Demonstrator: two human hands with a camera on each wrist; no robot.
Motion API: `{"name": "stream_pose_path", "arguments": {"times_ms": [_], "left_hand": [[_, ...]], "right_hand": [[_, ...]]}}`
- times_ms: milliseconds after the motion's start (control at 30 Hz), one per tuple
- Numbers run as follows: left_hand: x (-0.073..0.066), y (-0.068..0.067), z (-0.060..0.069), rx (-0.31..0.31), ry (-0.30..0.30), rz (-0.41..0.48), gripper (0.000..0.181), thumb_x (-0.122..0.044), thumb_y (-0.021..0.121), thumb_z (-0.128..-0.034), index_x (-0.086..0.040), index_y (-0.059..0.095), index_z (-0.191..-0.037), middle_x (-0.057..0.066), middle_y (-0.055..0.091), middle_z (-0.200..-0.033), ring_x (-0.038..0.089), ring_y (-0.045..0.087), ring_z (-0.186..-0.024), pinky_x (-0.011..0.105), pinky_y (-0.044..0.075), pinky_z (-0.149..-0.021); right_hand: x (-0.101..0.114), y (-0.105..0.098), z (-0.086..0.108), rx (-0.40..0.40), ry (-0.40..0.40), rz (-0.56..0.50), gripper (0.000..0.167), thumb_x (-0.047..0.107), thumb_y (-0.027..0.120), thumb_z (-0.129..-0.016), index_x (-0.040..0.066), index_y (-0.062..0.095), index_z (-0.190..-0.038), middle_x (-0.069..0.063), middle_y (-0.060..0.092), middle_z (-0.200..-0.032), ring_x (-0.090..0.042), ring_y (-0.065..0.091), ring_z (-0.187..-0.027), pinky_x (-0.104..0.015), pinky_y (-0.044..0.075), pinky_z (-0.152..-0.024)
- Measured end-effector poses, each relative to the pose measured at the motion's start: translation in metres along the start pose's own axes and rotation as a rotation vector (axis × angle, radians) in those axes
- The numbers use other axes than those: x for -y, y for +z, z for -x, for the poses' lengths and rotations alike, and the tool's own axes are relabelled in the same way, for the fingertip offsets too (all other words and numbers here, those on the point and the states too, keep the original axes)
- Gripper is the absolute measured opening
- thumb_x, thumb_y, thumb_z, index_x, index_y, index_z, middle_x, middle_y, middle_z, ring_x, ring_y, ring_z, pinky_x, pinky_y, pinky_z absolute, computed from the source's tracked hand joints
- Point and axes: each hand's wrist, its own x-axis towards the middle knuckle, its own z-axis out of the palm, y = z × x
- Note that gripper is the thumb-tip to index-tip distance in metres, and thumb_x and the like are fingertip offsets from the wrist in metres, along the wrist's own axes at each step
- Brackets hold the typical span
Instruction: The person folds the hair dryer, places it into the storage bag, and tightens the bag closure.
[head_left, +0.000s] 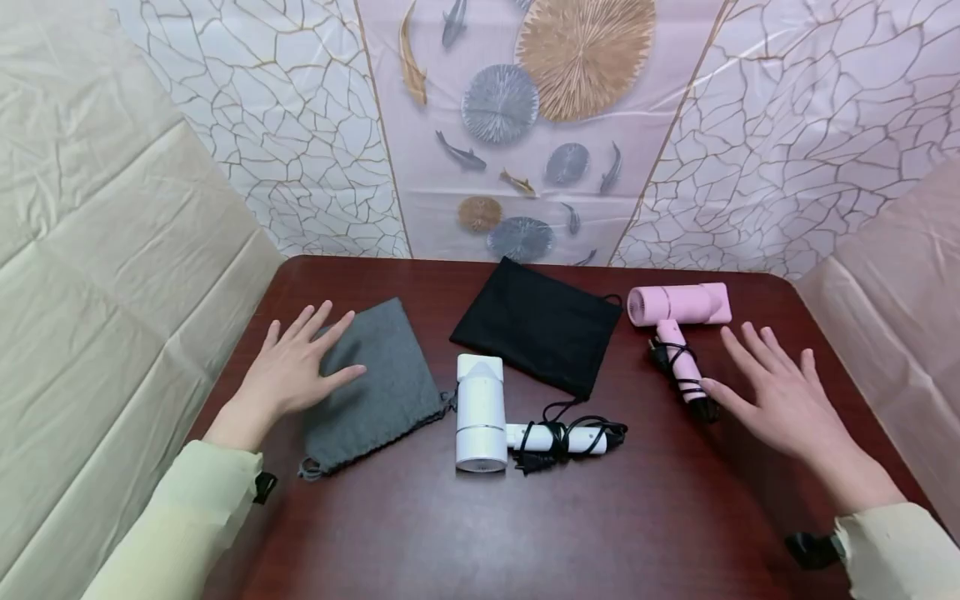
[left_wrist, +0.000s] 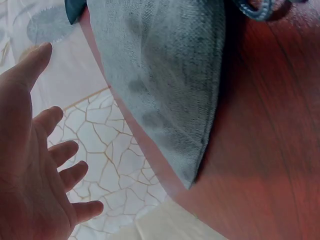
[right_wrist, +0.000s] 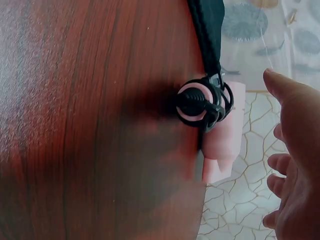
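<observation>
My left hand (head_left: 296,371) is spread above the left edge of a grey drawstring bag (head_left: 378,387), holding nothing. In the left wrist view the fingers of that hand (left_wrist: 37,165) are apart, beside the grey bag (left_wrist: 165,65). My right hand (head_left: 787,400), also spread and empty, hovers just right of the handle of a pink hair dryer (head_left: 678,305). Its black cord is wound round the handle. The right wrist view has the pink dryer (right_wrist: 222,137) left of the hand (right_wrist: 295,165). Between the hands lie a white hair dryer (head_left: 480,412) with a wound black cord and a black drawstring bag (head_left: 536,325).
Everything lies on a dark red-brown wooden table (head_left: 480,533). A patterned sheet (head_left: 315,133) hangs behind its back edge. Pale cloth (head_left: 97,250) drapes along the left side, and more cloth (head_left: 900,333) along the right.
</observation>
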Motion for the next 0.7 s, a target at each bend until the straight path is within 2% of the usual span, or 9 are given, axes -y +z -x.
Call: {"name": "stream_pose_path", "arguments": {"times_ms": [267, 433, 700], "left_hand": [[-0.01, -0.005, -0.004, 0.012, 0.06, -0.047, 0.091, -0.068, 0.06, -0.0999, -0.023, 0.027, -0.172, 0.015, 0.014, -0.179, 0.042, 0.015, -0.163, 0.073, 0.005, -0.126], [-0.017, -0.006, -0.007, 0.002, 0.118, -0.085, 0.089, -0.066, 0.063, -0.0993, -0.023, 0.031, -0.17, 0.016, 0.019, -0.177, 0.042, 0.019, -0.162, 0.072, 0.009, -0.126], [-0.033, -0.007, -0.008, 0.005, 0.229, -0.127, 0.087, -0.061, 0.067, -0.0988, -0.023, 0.033, -0.17, 0.016, 0.022, -0.177, 0.041, 0.022, -0.162, 0.07, 0.012, -0.127]], "right_hand": [[0.016, -0.004, -0.004, -0.024, -0.087, 0.004, 0.084, 0.044, 0.069, -0.102, 0.009, 0.031, -0.169, -0.03, 0.029, -0.169, -0.053, 0.022, -0.158, -0.076, -0.004, -0.124], [0.026, -0.004, -0.007, -0.043, -0.136, 0.0, 0.082, 0.043, 0.072, -0.1, 0.01, 0.037, -0.167, -0.03, 0.033, -0.168, -0.048, 0.027, -0.158, -0.075, -0.001, -0.125], [0.036, -0.002, -0.009, -0.037, -0.164, -0.001, 0.084, 0.045, 0.073, -0.099, 0.003, 0.041, -0.164, -0.029, 0.037, -0.166, -0.045, 0.03, -0.158, -0.072, 0.002, -0.127]]}}
